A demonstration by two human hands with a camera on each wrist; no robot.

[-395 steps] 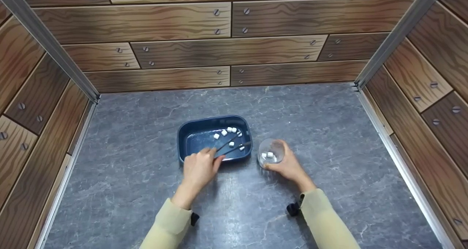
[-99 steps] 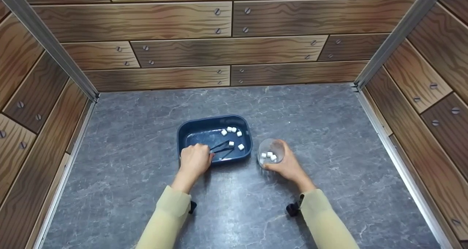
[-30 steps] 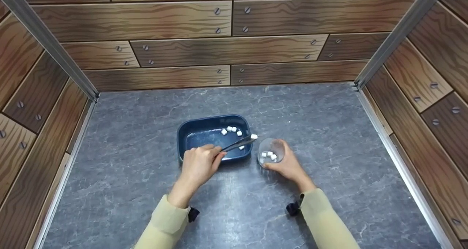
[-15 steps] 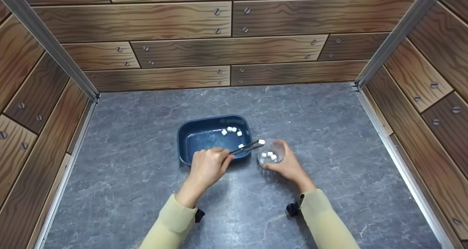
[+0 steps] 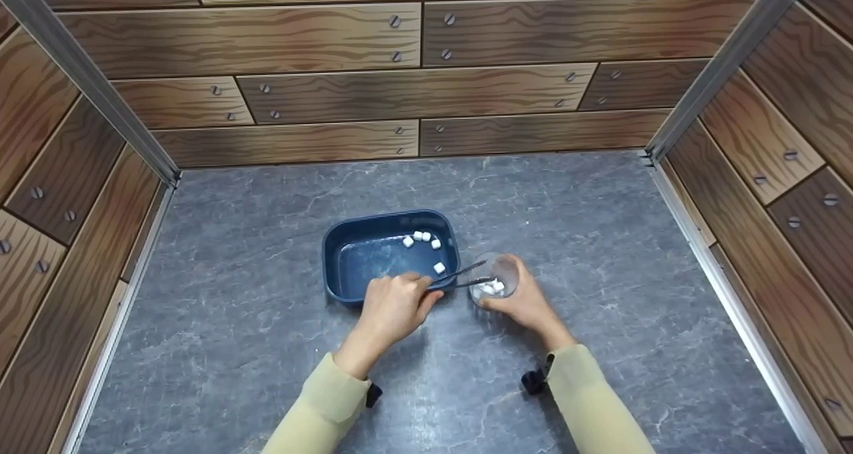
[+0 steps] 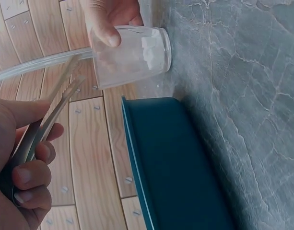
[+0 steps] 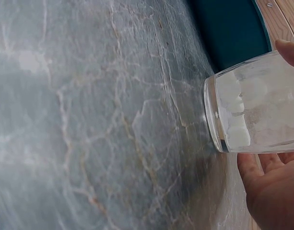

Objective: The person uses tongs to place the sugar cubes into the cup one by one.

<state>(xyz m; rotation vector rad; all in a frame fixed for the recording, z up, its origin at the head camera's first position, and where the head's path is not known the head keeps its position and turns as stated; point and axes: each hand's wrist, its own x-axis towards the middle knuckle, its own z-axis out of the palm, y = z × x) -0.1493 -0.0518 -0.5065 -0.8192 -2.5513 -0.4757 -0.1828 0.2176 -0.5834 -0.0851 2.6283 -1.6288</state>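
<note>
My left hand point(image 5: 396, 304) grips a pair of dark metal tongs point(image 5: 466, 284), whose tips stand apart over the mouth of a clear cup point(image 5: 504, 271). No cube shows between the tips. In the left wrist view the tongs point(image 6: 55, 106) have toothed ends, just off the cup's rim. My right hand point(image 5: 530, 301) holds the upright cup around its side, fingers and thumb on opposite walls. White cubes point(image 7: 239, 129) lie at the cup's bottom; the tongs partly cover them from above. Left of the cup, a dark blue tray point(image 5: 366, 259) contains several white cubes point(image 5: 439, 267) toward its right end.
The tray and cup stand close together on a grey marbled surface point(image 5: 253, 254). Wood-patterned panels point(image 5: 333, 97) rise at the back and both sides, with metal strips point(image 5: 726, 294) along the side edges.
My left hand has moved right, bringing the tongs with a white cube from the tray to the cup. The tips have spread and the cube has left them. My right hand stays put.
</note>
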